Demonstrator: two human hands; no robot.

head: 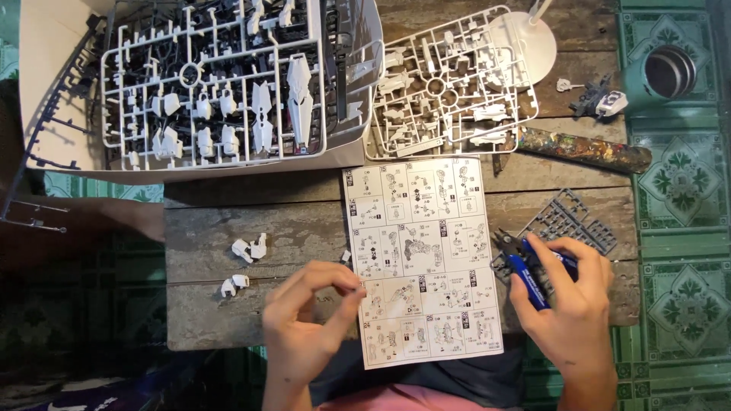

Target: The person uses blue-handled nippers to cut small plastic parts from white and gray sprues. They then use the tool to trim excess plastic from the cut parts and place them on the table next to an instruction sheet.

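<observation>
The left hand (304, 320) sits at the near edge of the table (205, 320). Its thumb and fingers are pressed together at the tips. They seem to pinch something tiny, but it is too small to tell what. Just past the fingertips lies the paper guide (422, 259), and one small white bit (346, 256) lies beside it. To the left of the fingers there is bare wood, then some white parts (250, 248) and two more (234, 285) near the table's edge. So the open room is mostly on that side.

The right hand (567, 304) is curled around blue cutters (527, 270). The fingers wrap the handles and hold them tight. The cutter tips point away, up and left from the fingers, toward the guide's right edge. A grey frame (567, 221) of parts lies under and just past these fingers. It reaches close to the table's right edge, so there is little room there.

Far past both hands, a white box (46, 91) holds a big white frame (213, 84). Beside it lies a tan frame (445, 84), touching the top of the guide. A round white stand (533, 42), a painted stick (586, 150), a small built piece (601, 99) and a metal cup (670, 71) fill the far right.
</observation>
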